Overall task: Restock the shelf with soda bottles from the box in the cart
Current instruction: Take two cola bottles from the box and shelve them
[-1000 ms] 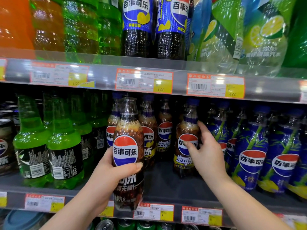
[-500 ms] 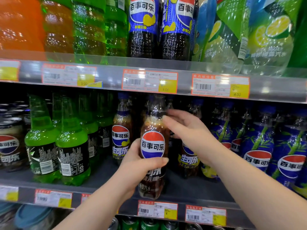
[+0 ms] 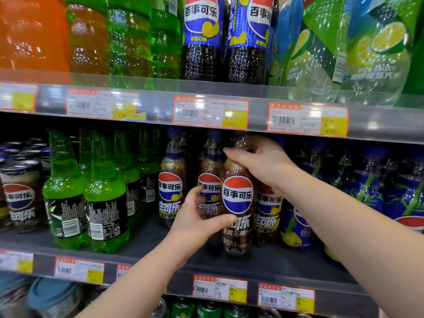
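The cola bottle (image 3: 237, 203) stands upright at the front of the middle shelf (image 3: 286, 265), tucked in among the lemon-cola bottles (image 3: 171, 191). I cannot tell whether its base has touched down. It is full of dark soda, frothy at the shoulder, so I would judge it fairly heavy, with firm walls and a slick label. The left hand (image 3: 197, 222) wraps the lower body, thumb across the front. The right hand (image 3: 261, 165) cups the neck, hiding the cap. Body and neck look the surest holds. Green bottles (image 3: 105, 203) stand further left.
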### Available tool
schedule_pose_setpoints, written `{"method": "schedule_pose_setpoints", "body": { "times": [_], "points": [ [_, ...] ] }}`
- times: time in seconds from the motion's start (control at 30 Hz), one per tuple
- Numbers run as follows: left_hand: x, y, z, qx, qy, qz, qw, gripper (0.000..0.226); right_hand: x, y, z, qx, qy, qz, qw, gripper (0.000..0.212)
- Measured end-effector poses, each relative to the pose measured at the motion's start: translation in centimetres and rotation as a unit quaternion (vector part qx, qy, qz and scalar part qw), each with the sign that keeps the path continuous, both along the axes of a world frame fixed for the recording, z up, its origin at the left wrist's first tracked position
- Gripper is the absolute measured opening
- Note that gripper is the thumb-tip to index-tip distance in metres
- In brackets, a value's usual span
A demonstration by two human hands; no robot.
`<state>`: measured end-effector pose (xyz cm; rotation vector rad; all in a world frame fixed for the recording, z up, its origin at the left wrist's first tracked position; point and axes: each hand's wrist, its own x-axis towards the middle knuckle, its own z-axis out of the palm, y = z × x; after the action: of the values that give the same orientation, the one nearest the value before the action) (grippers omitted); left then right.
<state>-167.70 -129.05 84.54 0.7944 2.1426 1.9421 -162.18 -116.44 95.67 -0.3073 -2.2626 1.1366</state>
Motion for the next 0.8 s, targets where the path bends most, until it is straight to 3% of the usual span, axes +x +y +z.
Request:
{"method": "schedule_pose_setpoints", "body": {
  "times": [0.3, 0.5, 0.8],
  "points": [
    [-2.0, -1.8, -3.9, -0.065, 0.002, 0.030, 0.997, 0.047, -1.6, 0.7, -0.1, -0.006, -0.074, -0.022, 0.997, 0.057],
    [-2.4, -1.5, -4.2, -0.074, 0.030, 0.026, 0.996, 0.044, -2.1, 1.2, 1.8, -0.009, -0.130, -0.011, 0.991, 0.045],
    [-3.2, -1.2, -2.1, -0.074, 0.123, 0.097, 0.985, 0.065, -3.5, 1.5, 2.5, 0.055, -0.164, -0.028, 0.985, 0.038]
  ]
}}
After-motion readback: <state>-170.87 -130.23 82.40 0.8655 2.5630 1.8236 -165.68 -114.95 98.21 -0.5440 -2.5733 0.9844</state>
